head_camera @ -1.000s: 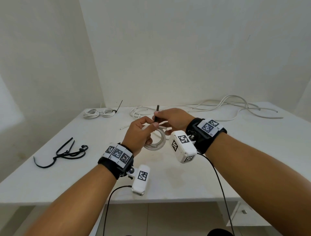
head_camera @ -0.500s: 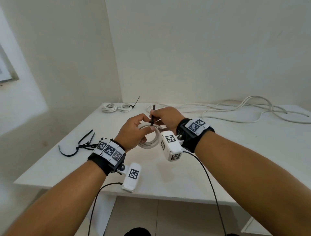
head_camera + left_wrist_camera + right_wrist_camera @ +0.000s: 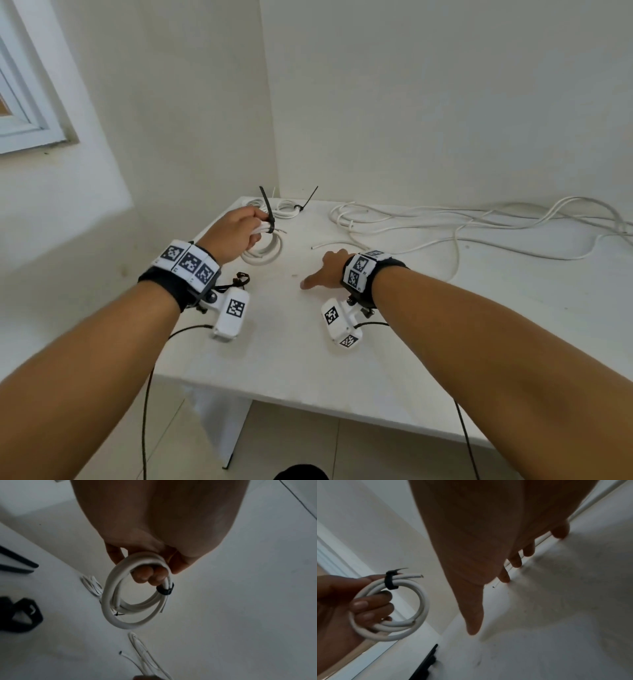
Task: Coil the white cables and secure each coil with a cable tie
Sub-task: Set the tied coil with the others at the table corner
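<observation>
My left hand (image 3: pixel 236 229) grips a small white cable coil (image 3: pixel 265 248) above the table's left part, fingers curled through the ring (image 3: pixel 135 595). A black cable tie (image 3: pixel 269 214) is wrapped around the coil, its tail sticking up. The right wrist view shows the same coil (image 3: pixel 390 607) with the tie band (image 3: pixel 390 581). My right hand (image 3: pixel 325 270) hovers open over the table centre, fingers spread and pointing down (image 3: pixel 515 561), holding nothing. Loose white cables (image 3: pixel 462 226) lie uncoiled across the back right. Two tied coils (image 3: pixel 284 209) rest at the far back left.
The white table (image 3: pixel 411 342) sits in a room corner, walls behind and to the left. Spare black cable ties (image 3: pixel 239 279) lie near the left edge, partly hidden by my left wrist. A loose cable end (image 3: pixel 329 244) lies just beyond my right hand.
My right hand let go of the cable tie and dropped right toward the table, now open. My left hand carried the tied coil leftward and farther back. The view swung left.
</observation>
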Action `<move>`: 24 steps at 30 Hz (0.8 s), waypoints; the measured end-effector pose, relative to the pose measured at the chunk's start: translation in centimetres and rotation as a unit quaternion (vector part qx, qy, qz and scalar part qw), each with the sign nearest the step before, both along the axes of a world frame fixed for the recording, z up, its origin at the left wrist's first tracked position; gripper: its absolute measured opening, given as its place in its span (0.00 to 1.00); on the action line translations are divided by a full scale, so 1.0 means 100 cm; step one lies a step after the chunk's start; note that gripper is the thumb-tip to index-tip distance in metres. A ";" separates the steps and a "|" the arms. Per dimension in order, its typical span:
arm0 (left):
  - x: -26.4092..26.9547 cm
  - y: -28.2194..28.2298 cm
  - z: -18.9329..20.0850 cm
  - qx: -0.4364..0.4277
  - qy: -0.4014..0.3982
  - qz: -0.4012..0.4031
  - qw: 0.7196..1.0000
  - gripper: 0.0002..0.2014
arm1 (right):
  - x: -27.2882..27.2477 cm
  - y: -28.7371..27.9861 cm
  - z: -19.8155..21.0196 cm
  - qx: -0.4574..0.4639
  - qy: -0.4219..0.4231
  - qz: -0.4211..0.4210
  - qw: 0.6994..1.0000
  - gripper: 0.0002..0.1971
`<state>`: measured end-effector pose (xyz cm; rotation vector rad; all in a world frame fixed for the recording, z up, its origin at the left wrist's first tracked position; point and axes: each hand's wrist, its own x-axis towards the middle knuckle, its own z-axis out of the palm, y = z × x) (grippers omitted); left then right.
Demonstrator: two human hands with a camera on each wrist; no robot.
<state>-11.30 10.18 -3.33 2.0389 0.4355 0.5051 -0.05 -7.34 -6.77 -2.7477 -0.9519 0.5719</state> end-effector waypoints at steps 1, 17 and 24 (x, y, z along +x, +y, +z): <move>0.002 0.005 0.003 0.025 0.014 -0.006 1.000 0.12 | 0.001 -0.002 0.001 0.006 0.011 -0.007 1.000 0.46; 0.090 0.096 -0.010 0.222 0.150 0.123 0.955 0.09 | 0.021 0.007 -0.008 -0.134 -0.028 0.022 0.990 0.70; 0.123 0.111 -0.009 0.327 0.195 0.149 0.913 0.06 | 0.042 0.018 -0.032 -0.117 -0.007 -0.020 0.993 0.81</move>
